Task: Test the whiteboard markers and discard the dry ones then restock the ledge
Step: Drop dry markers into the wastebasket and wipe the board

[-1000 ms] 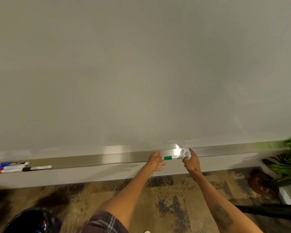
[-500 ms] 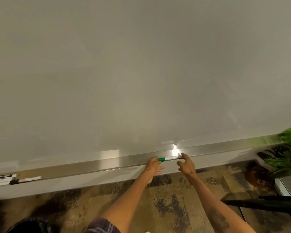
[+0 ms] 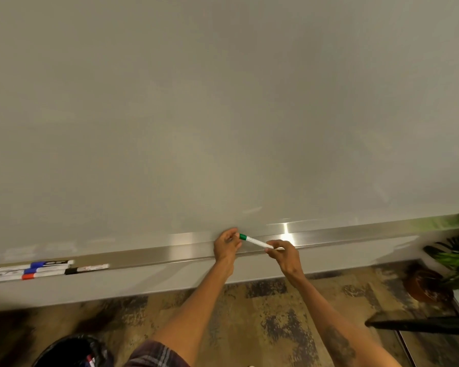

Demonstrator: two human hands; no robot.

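Note:
A white marker with a green cap (image 3: 255,241) is lifted just above the metal ledge (image 3: 355,233) under the whiteboard (image 3: 223,102). My right hand (image 3: 282,254) pinches the marker's barrel at its right end. My left hand (image 3: 227,246) has its fingers curled at the green cap end and touches it. Several markers (image 3: 37,268) with blue, red and black caps lie together at the ledge's far left.
A bin with a black bag (image 3: 72,352) stands on the patterned floor at the bottom left, with markers inside. A potted plant (image 3: 445,263) stands at the right. A dark bar (image 3: 421,325) juts in from the right, low down.
The green marker lay on the ledge between my hands. Now my right hand has picked it up and my left hand has closed on its cap end.

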